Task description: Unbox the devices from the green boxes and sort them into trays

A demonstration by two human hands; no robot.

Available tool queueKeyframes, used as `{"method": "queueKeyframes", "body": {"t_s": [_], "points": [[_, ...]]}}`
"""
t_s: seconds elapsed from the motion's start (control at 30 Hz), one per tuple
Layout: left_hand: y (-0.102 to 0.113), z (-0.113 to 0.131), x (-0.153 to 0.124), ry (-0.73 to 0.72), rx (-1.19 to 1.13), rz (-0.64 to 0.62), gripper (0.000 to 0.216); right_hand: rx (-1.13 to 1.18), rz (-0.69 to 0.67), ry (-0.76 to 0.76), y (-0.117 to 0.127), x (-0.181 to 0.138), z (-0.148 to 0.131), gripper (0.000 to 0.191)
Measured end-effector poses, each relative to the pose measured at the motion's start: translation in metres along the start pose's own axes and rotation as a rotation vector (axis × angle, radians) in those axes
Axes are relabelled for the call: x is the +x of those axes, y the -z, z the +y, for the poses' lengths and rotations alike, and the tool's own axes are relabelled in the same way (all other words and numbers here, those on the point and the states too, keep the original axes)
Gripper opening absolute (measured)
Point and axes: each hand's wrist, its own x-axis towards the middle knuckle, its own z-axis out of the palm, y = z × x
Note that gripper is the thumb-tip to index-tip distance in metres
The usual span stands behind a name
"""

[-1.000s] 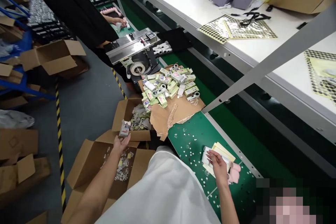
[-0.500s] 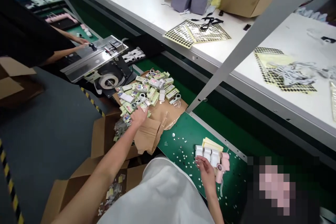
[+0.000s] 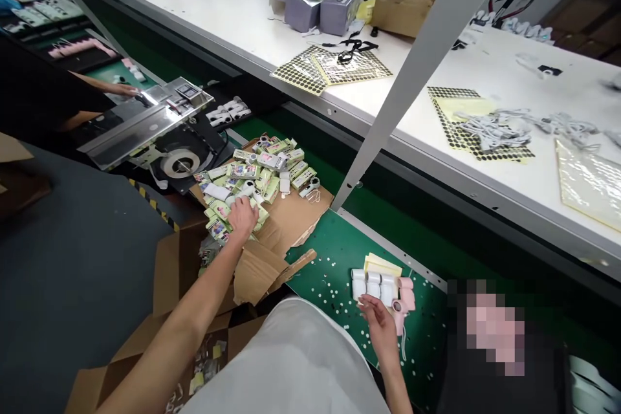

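Now off the carton (image 3: pixel 177 275) and down on the pile of little boxes (image 3: pixel 272 171), left hand (image 3: pixel 241 218) half-open, no clear grip, right hand (image 3: pixel 381 326) loosely open just below the pink gadget (image 3: pixel 402 304), holding nothing.

A factory packing line, with a green conveyor belt (image 3: pixel 334 259) beside a white workbench (image 3: pixel 218 19).

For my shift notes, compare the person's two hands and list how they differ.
The left hand lies palm down on the heap of green-and-white packaged boxes, while the right hand is over the green conveyor belt, just below the white cylindrical items. The left arm reaches further forward than the right arm. Both hands are bare.
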Motion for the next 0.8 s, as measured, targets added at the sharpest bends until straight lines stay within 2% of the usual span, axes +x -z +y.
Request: {"method": "queueKeyframes", "body": {"t_s": [0.07,0.13,0.23,0.3,0.4,0.5,0.57,0.63,0.7,0.77,0.8], "points": [[0.010,-0.005,0.015,-0.098,0.083,0.044,0.059,-0.024,-0.009,0.007,0.006,0.004,-0.003,0.056],[0.019,-0.009,0.037,-0.171,0.161,0.007,0.065,-0.044,-0.035,0.002,0.012,0.007,-0.004,0.056],[0.032,-0.009,0.065,-0.217,0.187,-0.101,0.048,-0.053,-0.013,0.022,0.021,0.003,0.002,0.054],[0.041,-0.007,0.072,-0.247,0.195,-0.111,0.040,-0.036,0.043,0.046,0.024,-0.002,0.008,0.052],[0.051,0.004,0.060,-0.304,0.195,-0.089,0.045,0.006,0.095,0.047,0.020,-0.011,0.016,0.051],[0.051,0.031,0.023,-0.466,0.090,-0.147,0.053,0.059,0.098,0.078,0.001,-0.017,0.006,0.051],[0.042,0.061,-0.015,-0.691,-0.092,-0.280,0.056,0.068,0.080,0.136,-0.015,-0.020,-0.013,0.053],[0.028,0.095,-0.063,-0.925,-0.234,-0.463,0.052,-0.007,0.098,0.245,-0.023,-0.022,-0.041,0.058],[0.012,0.128,-0.115,-1.109,-0.269,-0.593,0.042,-0.227,0.067,0.408,-0.019,-0.023,-0.068,0.069],[-0.002,0.155,-0.164,-1.247,-0.290,-0.700,0.036,-0.483,-0.093,0.479,0.000,-0.023,-0.088,0.068],[-0.007,0.166,-0.185,-1.291,-0.314,-0.738,0.036,-0.578,-0.172,0.462,0.015,-0.023,-0.093,0.062]]}}
